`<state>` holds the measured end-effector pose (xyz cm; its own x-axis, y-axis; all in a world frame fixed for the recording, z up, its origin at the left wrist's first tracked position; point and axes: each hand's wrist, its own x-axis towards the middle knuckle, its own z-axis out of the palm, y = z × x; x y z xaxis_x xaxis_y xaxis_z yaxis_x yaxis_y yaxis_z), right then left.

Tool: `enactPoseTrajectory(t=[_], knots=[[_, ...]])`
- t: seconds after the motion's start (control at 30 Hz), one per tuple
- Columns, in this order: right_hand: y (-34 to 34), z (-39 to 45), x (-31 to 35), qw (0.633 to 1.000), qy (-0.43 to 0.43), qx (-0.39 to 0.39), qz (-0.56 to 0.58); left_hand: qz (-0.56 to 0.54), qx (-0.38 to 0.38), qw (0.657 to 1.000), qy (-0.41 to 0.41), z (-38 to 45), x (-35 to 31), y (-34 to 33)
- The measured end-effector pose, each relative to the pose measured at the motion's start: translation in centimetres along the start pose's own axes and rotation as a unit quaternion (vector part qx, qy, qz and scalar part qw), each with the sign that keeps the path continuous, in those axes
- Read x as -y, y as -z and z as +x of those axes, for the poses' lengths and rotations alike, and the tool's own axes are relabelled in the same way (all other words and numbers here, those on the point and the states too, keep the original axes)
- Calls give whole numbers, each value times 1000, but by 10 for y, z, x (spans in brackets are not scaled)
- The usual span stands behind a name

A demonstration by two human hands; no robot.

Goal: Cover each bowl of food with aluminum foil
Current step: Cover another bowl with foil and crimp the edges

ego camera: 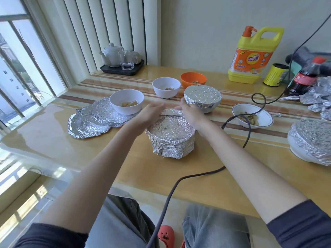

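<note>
A foil-wrapped bowl (171, 135) sits in the middle of the table. My left hand (148, 114) lies flat on its far left rim, fingers straight. At its far right rim my right hand (189, 113) presses the foil edge down. Two more foil-covered bowls stand behind it (202, 97) and at the right edge (311, 140). Uncovered bowls with food: a white one (126, 101) on loose foil sheets (93, 120), a second white one (166, 86), an orange one (193, 80) and a shallow white dish (252, 117).
A black cable (249, 122) loops across the table and down past my knees. Crumpled foil (320, 99), a cola bottle (306, 77), a yellow can (276, 75) and a detergent jug (254, 54) stand at the back right. A tea tray (121, 68) sits by the window.
</note>
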<state>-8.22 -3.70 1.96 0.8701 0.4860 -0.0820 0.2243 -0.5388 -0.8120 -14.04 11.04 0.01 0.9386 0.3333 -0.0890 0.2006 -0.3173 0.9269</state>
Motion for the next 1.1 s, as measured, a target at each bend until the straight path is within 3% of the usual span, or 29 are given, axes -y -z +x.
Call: enactPoseTrajectory(t=[0.1, 0.2, 0.33, 0.43, 0.5, 0.6, 0.73, 0.83, 0.9, 0.97, 1.1], knots=[[6, -6, -9, 993, -45, -42, 103, -142, -23, 989, 43, -4, 4, 14], [-11, -22, -19, 976, -61, -84, 192, -210, -30, 976, 39, -10, 16, 8], [-32, -32, -19, 942, -81, -153, 289, -218, -39, 974, 38, -21, 19, -11], [-38, -31, -13, 938, -96, -188, 275, -210, -73, 974, 44, -20, 22, -11], [-33, -26, -10, 950, -79, -173, 248, -229, -119, 965, 43, -25, 22, -16], [-17, -9, -12, 979, -38, -51, 195, -244, -199, 947, 56, -45, 22, -34], [-1, 12, -19, 988, -23, 70, 136, -290, -223, 928, 66, -62, 27, -55], [6, 5, -16, 990, 3, 52, 134, -262, -215, 940, 42, -67, 25, -49], [8, -9, -18, 988, 19, -41, 148, -220, -240, 945, -14, -66, 24, -32], [5, -33, -23, 981, 28, -128, 146, -164, -221, 958, -74, -55, 22, -12], [-23, -62, -26, 979, -4, -124, 162, -36, -34, 991, -124, -28, 9, 0]])
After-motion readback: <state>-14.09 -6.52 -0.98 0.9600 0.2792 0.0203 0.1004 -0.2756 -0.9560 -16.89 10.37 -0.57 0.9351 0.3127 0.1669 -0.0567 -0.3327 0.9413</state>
